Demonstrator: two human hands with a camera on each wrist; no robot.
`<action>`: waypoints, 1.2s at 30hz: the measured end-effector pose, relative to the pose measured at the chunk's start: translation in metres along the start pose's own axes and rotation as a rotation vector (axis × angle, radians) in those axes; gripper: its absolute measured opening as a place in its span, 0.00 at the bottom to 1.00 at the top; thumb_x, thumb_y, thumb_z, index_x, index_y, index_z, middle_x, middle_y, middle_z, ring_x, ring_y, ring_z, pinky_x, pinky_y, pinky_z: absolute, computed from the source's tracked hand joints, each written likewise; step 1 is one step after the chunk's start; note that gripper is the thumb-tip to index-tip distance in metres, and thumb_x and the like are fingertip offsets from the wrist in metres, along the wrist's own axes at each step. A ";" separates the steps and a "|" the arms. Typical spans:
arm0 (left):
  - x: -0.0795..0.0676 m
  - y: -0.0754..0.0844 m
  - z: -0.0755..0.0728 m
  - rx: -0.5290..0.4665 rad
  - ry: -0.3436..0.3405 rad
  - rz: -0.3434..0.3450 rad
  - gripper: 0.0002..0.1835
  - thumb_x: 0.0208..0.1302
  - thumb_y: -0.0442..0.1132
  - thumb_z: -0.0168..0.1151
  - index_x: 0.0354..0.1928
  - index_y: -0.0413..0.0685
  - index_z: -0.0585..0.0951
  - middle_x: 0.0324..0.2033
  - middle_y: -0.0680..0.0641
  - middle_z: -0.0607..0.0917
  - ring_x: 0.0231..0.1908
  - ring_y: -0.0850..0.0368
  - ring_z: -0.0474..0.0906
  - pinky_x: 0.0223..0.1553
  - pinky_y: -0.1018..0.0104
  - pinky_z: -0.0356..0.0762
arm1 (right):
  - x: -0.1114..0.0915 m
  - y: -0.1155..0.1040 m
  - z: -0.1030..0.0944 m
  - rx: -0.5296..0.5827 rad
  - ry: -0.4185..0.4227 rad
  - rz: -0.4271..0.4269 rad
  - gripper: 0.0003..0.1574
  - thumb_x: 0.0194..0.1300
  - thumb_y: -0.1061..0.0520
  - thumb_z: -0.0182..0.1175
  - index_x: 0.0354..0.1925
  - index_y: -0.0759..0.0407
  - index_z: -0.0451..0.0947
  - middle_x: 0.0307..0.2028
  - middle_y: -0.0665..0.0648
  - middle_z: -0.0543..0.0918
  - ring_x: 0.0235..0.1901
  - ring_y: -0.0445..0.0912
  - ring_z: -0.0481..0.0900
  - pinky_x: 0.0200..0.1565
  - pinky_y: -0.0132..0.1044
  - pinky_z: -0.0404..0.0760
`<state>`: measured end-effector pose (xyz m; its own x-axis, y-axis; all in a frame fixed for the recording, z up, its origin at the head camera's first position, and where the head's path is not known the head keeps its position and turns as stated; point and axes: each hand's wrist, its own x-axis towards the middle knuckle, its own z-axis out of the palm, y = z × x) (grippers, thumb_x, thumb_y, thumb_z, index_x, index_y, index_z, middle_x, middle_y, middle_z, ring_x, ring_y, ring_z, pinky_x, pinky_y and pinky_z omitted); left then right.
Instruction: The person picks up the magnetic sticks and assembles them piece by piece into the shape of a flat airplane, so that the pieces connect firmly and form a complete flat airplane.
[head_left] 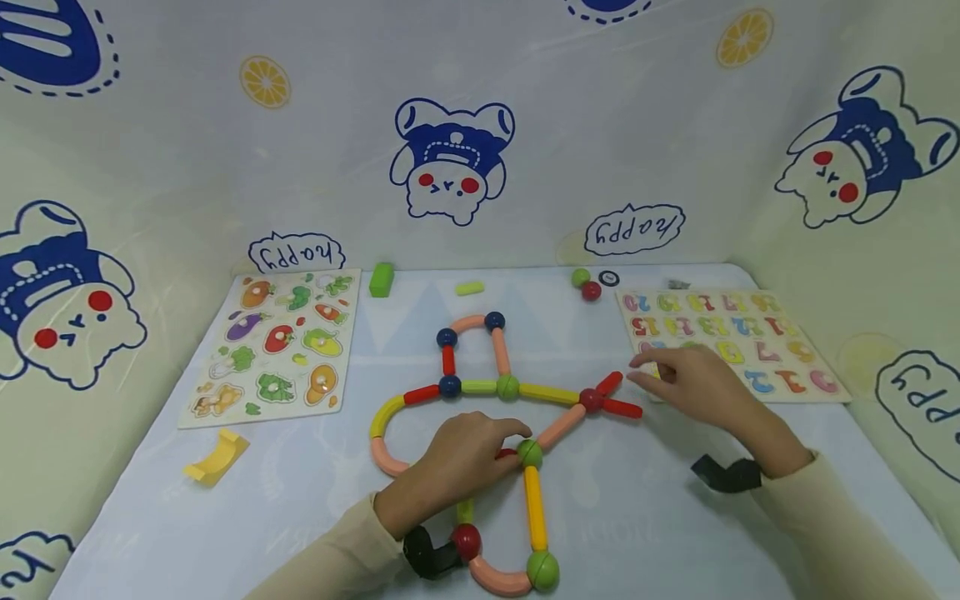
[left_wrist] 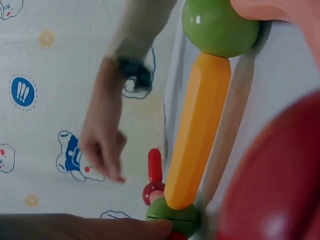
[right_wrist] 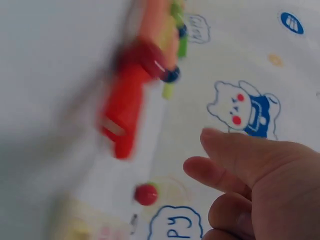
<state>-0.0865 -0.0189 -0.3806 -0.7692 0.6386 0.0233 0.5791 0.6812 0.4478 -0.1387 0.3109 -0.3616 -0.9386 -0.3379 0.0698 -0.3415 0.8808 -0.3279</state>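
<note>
A figure of magnetic rods and balls lies on the table. My left hand (head_left: 459, 450) pinches a green ball (head_left: 530, 453) with thumb and index finger; a salmon rod (head_left: 562, 427), a yellow-orange rod (head_left: 536, 508) and a mostly hidden red rod meet there. In the left wrist view a finger touches that ball. My right hand (head_left: 697, 385) is held apart from the figure, holding nothing, its fingers loosely bent. Nearest to it are two red rods (head_left: 622, 409) spreading from a dark red ball (head_left: 591, 401). The left hand and forearm hide part of the figure.
A vegetable puzzle board (head_left: 273, 342) lies at the left and a number board (head_left: 787, 350) at the right, partly behind my right hand. A yellow arched block (head_left: 217, 458), a green block (head_left: 381, 280), a short lime rod (head_left: 470, 288) and loose balls (head_left: 591, 291) lie around.
</note>
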 end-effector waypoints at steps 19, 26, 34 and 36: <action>0.003 0.004 0.009 -0.010 0.043 -0.005 0.15 0.55 0.54 0.67 0.42 0.59 0.85 0.11 0.65 0.68 0.16 0.68 0.63 0.20 0.75 0.61 | 0.167 0.050 0.022 0.121 -0.092 0.187 0.27 0.59 0.46 0.64 0.53 0.57 0.76 0.45 0.61 0.76 0.41 0.54 0.71 0.41 0.46 0.75; 0.004 0.005 0.009 -0.025 0.048 0.001 0.13 0.54 0.53 0.68 0.40 0.58 0.86 0.14 0.67 0.71 0.17 0.69 0.64 0.21 0.75 0.62 | 0.155 0.051 0.022 0.073 -0.093 0.232 0.26 0.59 0.45 0.64 0.51 0.59 0.78 0.42 0.62 0.77 0.38 0.54 0.71 0.37 0.44 0.75; 0.004 0.005 0.008 -0.025 0.048 0.000 0.14 0.55 0.53 0.67 0.42 0.58 0.85 0.11 0.64 0.68 0.16 0.67 0.63 0.19 0.74 0.61 | 0.082 0.045 0.015 0.122 -0.076 0.305 0.33 0.57 0.35 0.61 0.51 0.55 0.78 0.24 0.58 0.73 0.22 0.51 0.71 0.19 0.37 0.69; 0.004 0.004 0.003 -0.020 0.027 -0.005 0.15 0.55 0.53 0.67 0.43 0.58 0.85 0.11 0.63 0.69 0.16 0.67 0.64 0.19 0.73 0.61 | 0.060 0.041 0.018 0.155 -0.061 0.297 0.33 0.57 0.35 0.61 0.51 0.56 0.78 0.19 0.57 0.71 0.18 0.50 0.70 0.17 0.36 0.67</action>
<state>-0.0866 -0.0122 -0.3813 -0.7793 0.6251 0.0452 0.5700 0.6769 0.4657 -0.2078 0.3205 -0.3875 -0.9897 -0.0975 -0.1052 -0.0378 0.8846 -0.4647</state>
